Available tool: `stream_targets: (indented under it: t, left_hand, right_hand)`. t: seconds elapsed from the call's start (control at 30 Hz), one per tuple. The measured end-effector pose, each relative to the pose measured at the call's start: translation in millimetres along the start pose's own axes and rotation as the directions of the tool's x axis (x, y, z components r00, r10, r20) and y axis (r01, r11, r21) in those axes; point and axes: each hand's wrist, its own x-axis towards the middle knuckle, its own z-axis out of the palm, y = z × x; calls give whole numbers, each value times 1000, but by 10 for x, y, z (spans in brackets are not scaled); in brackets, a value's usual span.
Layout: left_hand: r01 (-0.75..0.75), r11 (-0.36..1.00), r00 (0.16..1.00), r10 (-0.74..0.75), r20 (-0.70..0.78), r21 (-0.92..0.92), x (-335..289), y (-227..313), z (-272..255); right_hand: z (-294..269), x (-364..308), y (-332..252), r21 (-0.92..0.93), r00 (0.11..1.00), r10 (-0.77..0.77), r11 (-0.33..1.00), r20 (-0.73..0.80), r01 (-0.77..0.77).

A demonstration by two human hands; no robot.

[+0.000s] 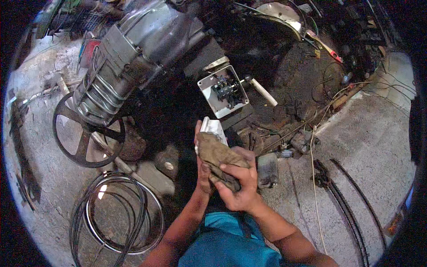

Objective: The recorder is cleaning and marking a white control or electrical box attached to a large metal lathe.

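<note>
My left hand (203, 175) is closed around a white, box-like metal piece (213, 126), its fingers along the left side. A brown, stained cloth (217, 149) covers most of that piece, so its full shape is hidden. Gripping the cloth's lower right part, my right hand (242, 180) presses it against the piece. Just beyond my hands sits an open, light-grey switch box (243, 103) with a black switch mechanism (227, 90) inside. A pale lever handle (263, 92) sticks out from the box's right side.
At the left stands a large grey metal machine (133, 53) with a dark spoked handwheel (80, 151). Coiled black cable and a metal ring (89, 213) lie on the floor below it. Dark strips (347, 207) and a thin cord (314, 178) lie on the right.
</note>
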Motion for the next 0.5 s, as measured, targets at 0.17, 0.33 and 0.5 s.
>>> stream_targets:
  t: [0.17,0.33,0.5]
  left_hand:
    - [115,900,987,-150,-51,-421,-175,18,-151]
    - [-25,997,998,30,-59,72,-28,348,-314]
    - [-172,985,984,171,-42,-6,-96,665,38]
  right_hand:
    - [153,422,-130,-33,998,-54,998,38,55]
    - [141,196,-219,148,1000,-19,989,-14,21]
    - [119,685,-573,232,996,-72,969,-57,84]
